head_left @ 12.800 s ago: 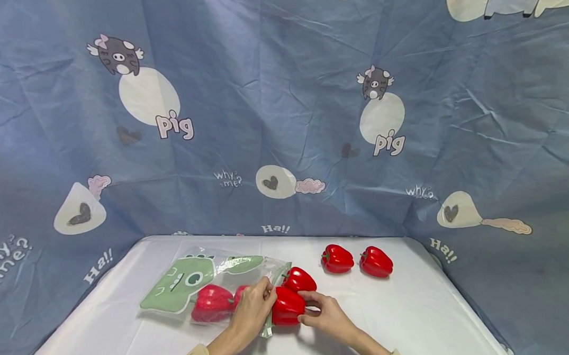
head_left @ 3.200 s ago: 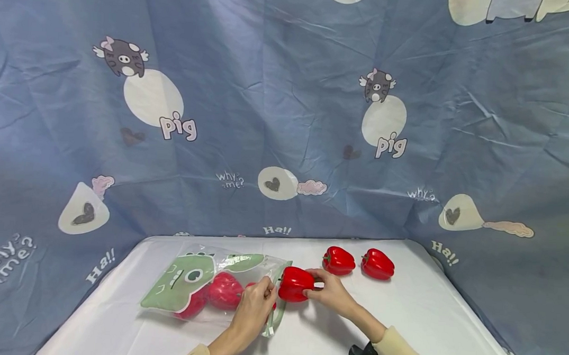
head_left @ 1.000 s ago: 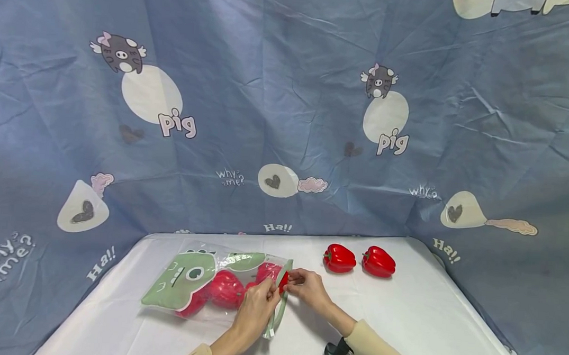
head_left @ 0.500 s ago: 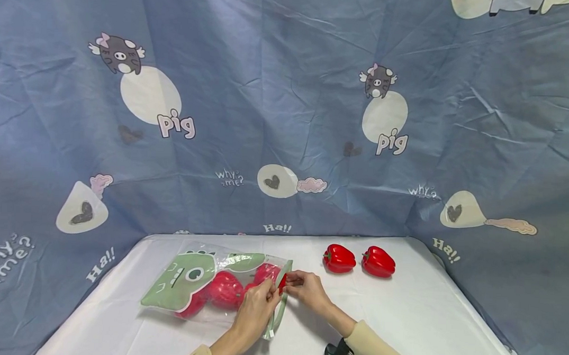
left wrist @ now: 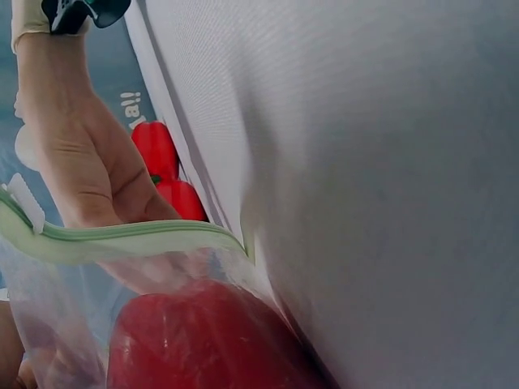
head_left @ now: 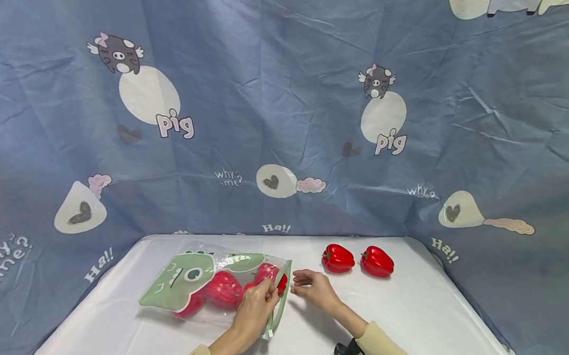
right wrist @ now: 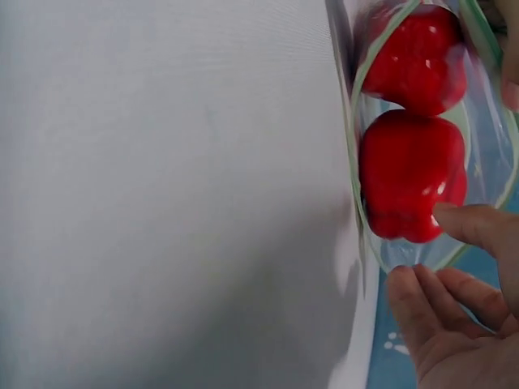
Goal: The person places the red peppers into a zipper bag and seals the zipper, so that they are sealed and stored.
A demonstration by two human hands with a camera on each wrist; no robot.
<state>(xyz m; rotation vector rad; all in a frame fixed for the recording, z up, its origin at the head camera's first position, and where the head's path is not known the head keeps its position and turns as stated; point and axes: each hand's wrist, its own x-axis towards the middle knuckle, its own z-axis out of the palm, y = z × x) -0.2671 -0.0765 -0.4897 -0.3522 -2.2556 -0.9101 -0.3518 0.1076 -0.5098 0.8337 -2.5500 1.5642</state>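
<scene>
A clear zip bag (head_left: 179, 287) with a green dinosaur print lies on the table, its green-edged mouth facing right. Several red bell peppers (head_left: 224, 290) are inside it. My left hand (head_left: 255, 309) pinches the bag's upper edge near the mouth. Just inside the opening sits one bell pepper (right wrist: 413, 174), beside another bell pepper (right wrist: 418, 61). My right hand (head_left: 318, 291) is just outside the mouth, fingers loosely spread and holding nothing. In the right wrist view its thumb (right wrist: 462, 220) overlaps the nearer pepper; whether it touches cannot be told.
Two more bell peppers, one left (head_left: 338, 259) and one right (head_left: 377, 262), lie side by side at the table's back right. A white cloth covers the table (head_left: 402, 320). Behind it hangs a blue printed curtain (head_left: 287, 119). A black wrist camera (head_left: 347, 352) sits on the right forearm.
Two bell peppers outside the bag earlier are now inside. My right hand pushed the last one in, then let go and drew back slightly right. My left hand has kept hold of the edge.
</scene>
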